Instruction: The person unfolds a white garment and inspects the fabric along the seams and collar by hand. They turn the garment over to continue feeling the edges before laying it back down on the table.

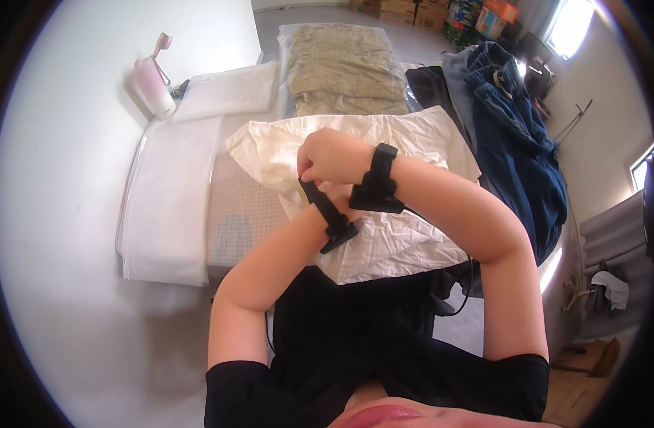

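Note:
My right hand (334, 158) crosses over my left wrist, its fingers closed in a pinch at the end of a black wrist strap (314, 191) worn there. Most of my left hand (339, 194) lies under the right one, so its fingers are hidden. A second black strap with a small box (378, 187) sits on my right wrist. Below both hands a crumpled cream cloth (405, 239) spreads over the table and reaches its near edge.
Beyond the cloth is an olive garment (345, 68) in clear plastic. White flat packages (169, 200) lie at the left, near a pink-and-white bottle (154, 89) by the wall. Dark blue trousers (519, 135) drape over the right side. Cardboard boxes (397, 8) stand far back.

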Demonstrator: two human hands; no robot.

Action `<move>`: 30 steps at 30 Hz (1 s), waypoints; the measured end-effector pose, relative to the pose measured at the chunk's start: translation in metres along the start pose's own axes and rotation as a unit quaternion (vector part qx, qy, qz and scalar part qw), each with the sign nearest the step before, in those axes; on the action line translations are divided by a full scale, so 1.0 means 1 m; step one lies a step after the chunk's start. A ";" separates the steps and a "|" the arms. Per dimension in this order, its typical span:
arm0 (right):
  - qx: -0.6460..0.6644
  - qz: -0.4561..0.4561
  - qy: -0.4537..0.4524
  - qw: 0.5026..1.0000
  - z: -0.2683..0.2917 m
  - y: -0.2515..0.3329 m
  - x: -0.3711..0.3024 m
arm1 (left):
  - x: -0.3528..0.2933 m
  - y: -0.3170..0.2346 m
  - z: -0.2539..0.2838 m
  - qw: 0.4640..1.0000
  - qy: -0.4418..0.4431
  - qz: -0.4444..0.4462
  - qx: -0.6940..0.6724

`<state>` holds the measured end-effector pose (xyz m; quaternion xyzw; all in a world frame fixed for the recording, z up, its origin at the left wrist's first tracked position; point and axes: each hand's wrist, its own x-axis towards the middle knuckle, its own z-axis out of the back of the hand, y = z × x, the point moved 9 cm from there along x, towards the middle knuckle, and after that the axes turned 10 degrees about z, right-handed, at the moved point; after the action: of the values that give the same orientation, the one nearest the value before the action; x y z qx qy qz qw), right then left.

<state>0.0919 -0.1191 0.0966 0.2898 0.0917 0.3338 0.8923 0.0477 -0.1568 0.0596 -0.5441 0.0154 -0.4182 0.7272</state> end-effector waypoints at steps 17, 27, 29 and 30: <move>-0.162 0.035 -0.052 0.985 -0.005 0.028 -0.014 | 0.015 0.005 0.019 0.995 0.008 0.030 0.092; -0.095 0.204 -0.271 0.936 0.067 0.058 -0.101 | 0.034 -0.012 0.067 0.995 -0.032 -0.003 0.099; -0.095 0.173 -0.287 0.937 0.088 0.043 -0.111 | 0.041 -0.026 0.077 0.994 -0.022 0.011 0.107; -0.060 0.134 -0.324 0.935 0.101 0.028 -0.116 | 0.046 -0.032 0.082 0.993 -0.014 0.024 0.118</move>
<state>0.0241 -0.2233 0.1920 0.3380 -0.2622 0.3427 0.8364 0.0976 -0.1238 0.1390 -0.4598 -0.0307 -0.3917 0.7964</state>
